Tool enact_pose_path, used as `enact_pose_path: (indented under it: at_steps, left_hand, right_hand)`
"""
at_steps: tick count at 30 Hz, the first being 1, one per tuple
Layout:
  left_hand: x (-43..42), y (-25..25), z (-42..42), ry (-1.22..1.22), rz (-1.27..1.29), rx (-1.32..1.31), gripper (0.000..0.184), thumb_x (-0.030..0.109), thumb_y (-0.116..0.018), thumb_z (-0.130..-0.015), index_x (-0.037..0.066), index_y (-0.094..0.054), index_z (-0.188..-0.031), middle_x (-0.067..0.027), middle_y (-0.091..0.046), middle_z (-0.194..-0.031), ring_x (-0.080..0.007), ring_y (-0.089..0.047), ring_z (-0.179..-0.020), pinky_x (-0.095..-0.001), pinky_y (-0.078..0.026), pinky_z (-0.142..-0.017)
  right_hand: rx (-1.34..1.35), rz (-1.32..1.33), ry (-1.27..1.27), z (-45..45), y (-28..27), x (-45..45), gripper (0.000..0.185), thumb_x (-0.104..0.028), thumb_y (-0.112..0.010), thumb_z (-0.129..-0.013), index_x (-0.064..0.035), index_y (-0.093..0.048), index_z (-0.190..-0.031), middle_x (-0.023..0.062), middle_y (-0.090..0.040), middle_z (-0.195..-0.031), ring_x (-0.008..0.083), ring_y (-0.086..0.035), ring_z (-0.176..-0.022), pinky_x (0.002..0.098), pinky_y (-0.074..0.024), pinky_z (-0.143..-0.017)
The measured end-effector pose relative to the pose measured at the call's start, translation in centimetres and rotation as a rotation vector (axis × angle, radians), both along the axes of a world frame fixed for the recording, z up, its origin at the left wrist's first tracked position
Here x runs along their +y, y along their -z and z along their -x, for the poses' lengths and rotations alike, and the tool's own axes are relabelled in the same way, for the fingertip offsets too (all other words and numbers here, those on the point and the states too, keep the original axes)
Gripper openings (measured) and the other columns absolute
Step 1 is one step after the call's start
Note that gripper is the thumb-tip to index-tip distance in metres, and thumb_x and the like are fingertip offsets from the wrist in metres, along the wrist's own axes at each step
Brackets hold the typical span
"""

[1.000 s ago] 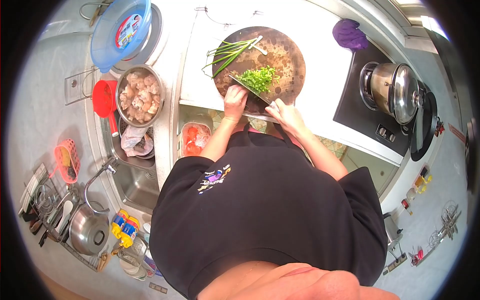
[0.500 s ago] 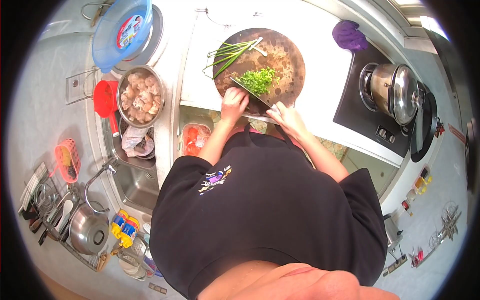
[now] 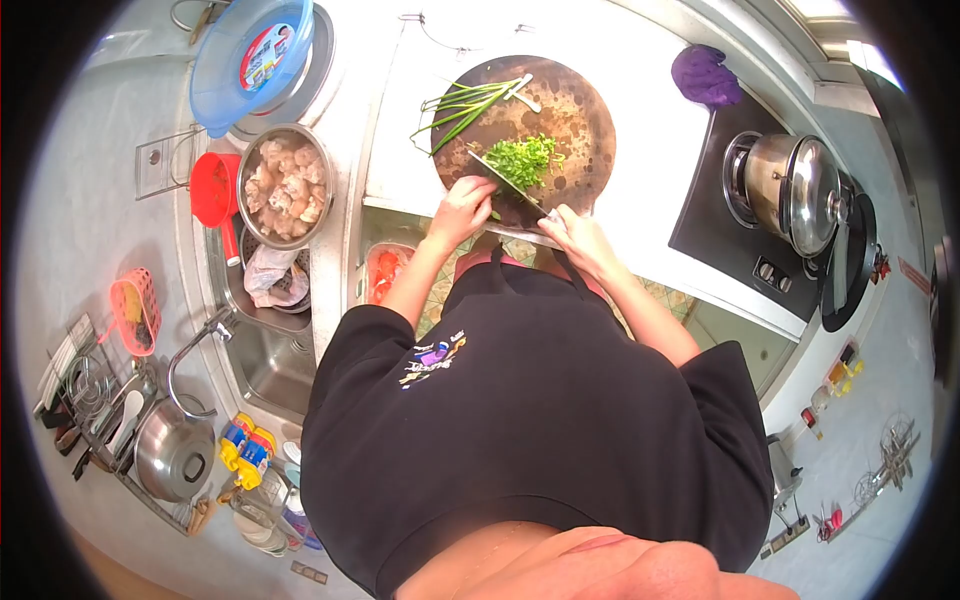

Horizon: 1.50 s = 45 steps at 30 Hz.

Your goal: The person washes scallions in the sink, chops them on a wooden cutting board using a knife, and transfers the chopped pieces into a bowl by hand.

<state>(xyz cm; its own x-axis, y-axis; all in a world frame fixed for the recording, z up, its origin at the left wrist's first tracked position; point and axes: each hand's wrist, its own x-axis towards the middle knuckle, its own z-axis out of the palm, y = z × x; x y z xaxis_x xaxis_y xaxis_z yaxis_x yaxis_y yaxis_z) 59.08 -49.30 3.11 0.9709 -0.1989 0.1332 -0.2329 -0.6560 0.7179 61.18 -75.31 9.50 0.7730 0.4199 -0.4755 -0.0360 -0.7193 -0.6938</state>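
Head view: your right fingers (image 3: 569, 222) grip the knife (image 3: 514, 193); left fingers (image 3: 482, 189) curl beside the blade, contents unclear. Slip toward them risks a cut.

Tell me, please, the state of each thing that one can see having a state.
Chopped greens: heaped
Scallions: long, unchopped
Knife: gripped in right hand, beside chopped greens
Left hand: fingers curled, near blade
Board: dark-blotched
Pot: lid on
Stove: lit or unlit, cannot tell
Bowl: filled with meat pieces
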Motion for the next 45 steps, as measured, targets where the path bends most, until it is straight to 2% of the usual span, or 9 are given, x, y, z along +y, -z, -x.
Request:
enact_pose_path:
  at_steps: [4, 8, 14, 16, 22, 25, 31, 40, 45]
  left_hand:
    - [2.9, -1.6, -0.8, 0.316, -0.126, 0.055, 0.052, -0.002, -0.062, -0.075, 0.004, -0.059, -0.127, -0.0121, -0.059, -0.130, -0.0307, -0.054, -0.119, -0.0385, -0.047, -0.101]
    - [2.7, -1.3, -0.5, 0.303, -0.081, 0.044, 0.051, -0.004, -0.063, -0.076, 0.004, -0.061, -0.126, -0.0110, -0.060, -0.130, -0.0306, -0.054, -0.119, -0.0380, -0.047, -0.100]
    - [0.0, 1.5, 0.6, -0.054, 0.004, -0.056, 0.034, 0.000, -0.070, -0.079, 0.002, -0.065, -0.112, -0.0096, -0.065, -0.117, -0.0262, -0.065, -0.096, -0.0355, -0.054, -0.084]
    - [-1.3, 1.5, 0.5, -0.341, 0.163, 0.243, 0.028, 0.002, -0.073, -0.077, 0.003, -0.064, -0.103, -0.0102, -0.065, -0.101, -0.0273, -0.065, -0.084, -0.0366, -0.054, -0.076]
    - [-3.4, -1.2, -1.0, -0.706, 0.374, 0.269, 0.026, 0.000, -0.076, -0.076, 0.002, -0.060, -0.097, -0.0102, -0.060, -0.085, -0.0221, -0.065, -0.075, -0.0325, -0.053, -0.064]
    - [-2.7, -0.3, -0.5, -0.567, 0.224, 0.256, 0.023, 0.000, -0.074, -0.077, 0.001, -0.061, -0.095, -0.0107, -0.061, -0.088, -0.0227, -0.065, -0.074, -0.0323, -0.053, -0.062]
    - [-3.2, 0.6, 0.2, -0.555, 0.302, 0.132, 0.010, 0.000, -0.071, -0.077, 0.000, -0.064, -0.084, -0.0104, -0.062, -0.088, -0.0255, -0.065, -0.076, -0.0342, -0.053, -0.066]
    - [-2.8, 1.2, 0.4, -0.445, 0.064, 0.015, 0.009, 0.002, -0.069, -0.078, 0.002, -0.068, -0.086, -0.0108, -0.063, -0.084, -0.0294, -0.064, -0.079, -0.0370, -0.051, -0.072]
    - [-3.0, 0.6, 0.9, -0.428, 0.082, -0.026, 0.008, 0.001, -0.068, -0.077, 0.003, -0.064, -0.084, -0.0112, -0.062, -0.084, -0.0313, -0.062, -0.085, -0.0404, -0.050, -0.076]
  right_hand:
    - [0.059, 0.016, 0.024, -0.1, -0.8, -1.0, 0.045, -0.048, -0.054, -0.097, -0.0040, -0.054, -0.100, 0.0261, -0.066, -0.084, 0.0467, -0.064, -0.084, 0.0515, -0.0488, -0.072]
    - [0.074, 0.029, 0.009, -0.4, -1.0, -1.0, 0.045, -0.048, -0.053, -0.097, -0.0038, -0.055, -0.100, 0.0254, -0.066, -0.085, 0.0464, -0.063, -0.084, 0.0512, -0.0489, -0.072]
    - [0.071, -0.020, 0.023, 0.1, -1.6, -1.0, 0.045, -0.048, -0.054, -0.096, -0.0030, -0.055, -0.097, 0.0238, -0.065, -0.083, 0.0451, -0.063, -0.081, 0.0498, -0.0489, -0.070]
    - [0.065, -0.012, 0.020, 0.3, -1.7, -1.1, 0.045, -0.048, -0.054, -0.096, -0.0033, -0.055, -0.097, 0.0235, -0.065, -0.081, 0.0449, -0.064, -0.080, 0.0497, -0.0488, -0.069]
    - [0.060, 0.052, -0.012, 0.4, -3.3, -0.7, 0.043, -0.048, -0.054, -0.096, -0.0054, -0.054, -0.097, 0.0235, -0.064, -0.075, 0.0442, -0.064, -0.076, 0.0498, -0.0487, -0.066]
    - [0.026, 0.064, -0.043, 0.7, -2.6, -0.6, 0.042, -0.049, -0.054, -0.096, -0.0066, -0.052, -0.097, 0.0235, -0.064, -0.073, 0.0442, -0.065, -0.075, 0.0504, -0.0490, -0.065]
    - [-0.019, 0.072, -0.058, 1.1, -1.4, -0.4, 0.043, -0.050, -0.054, -0.096, -0.0074, -0.051, -0.097, 0.0234, -0.065, -0.072, 0.0443, -0.065, -0.073, 0.0518, -0.0498, -0.064]
    - [-0.051, 0.099, -0.064, 0.7, -0.5, 1.1, 0.043, -0.049, -0.056, -0.095, -0.0064, -0.052, -0.098, 0.0244, -0.066, -0.075, 0.0444, -0.066, -0.076, 0.0511, -0.0503, -0.064]
    - [-0.018, 0.040, -0.023, 0.5, -0.2, 0.9, 0.044, -0.049, -0.056, -0.095, -0.0052, -0.052, -0.097, 0.0244, -0.067, -0.080, 0.0443, -0.066, -0.079, 0.0500, -0.0508, -0.066]
